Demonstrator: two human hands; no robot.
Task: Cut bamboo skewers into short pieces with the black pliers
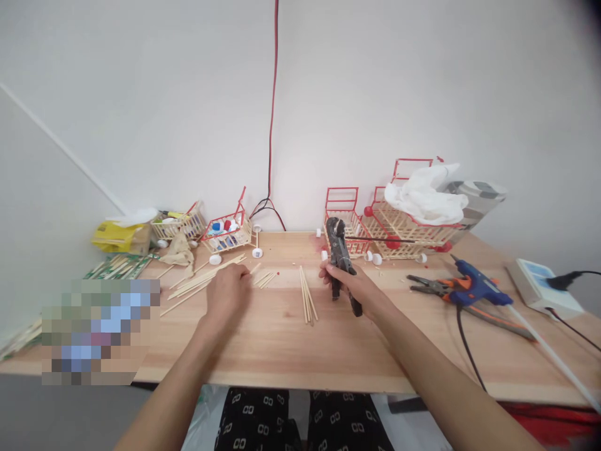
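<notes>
My right hand (350, 282) is wrapped around black wire strippers (339, 250), held upright above the table with the head toward the wall. My left hand (228, 288) rests low over the table with its fingers curled together. A short wooden stick (255, 269) shows at its fingertips. Several short cut sticks (265, 280) lie just right of that hand. Between both hands lies a fanned bunch of longer sticks (307, 295). Long thin sticks (201, 280) are spread behind and left of my left hand.
Small stick-built carts (230, 233) with red handles and white wheels line the wall; a bigger cart (413, 235) carries a white plastic bag (427, 195). At right are pliers (432, 286), a blue glue gun (479, 285) with its cord and a power strip (544, 288). A yellow packet (113, 236) sits left.
</notes>
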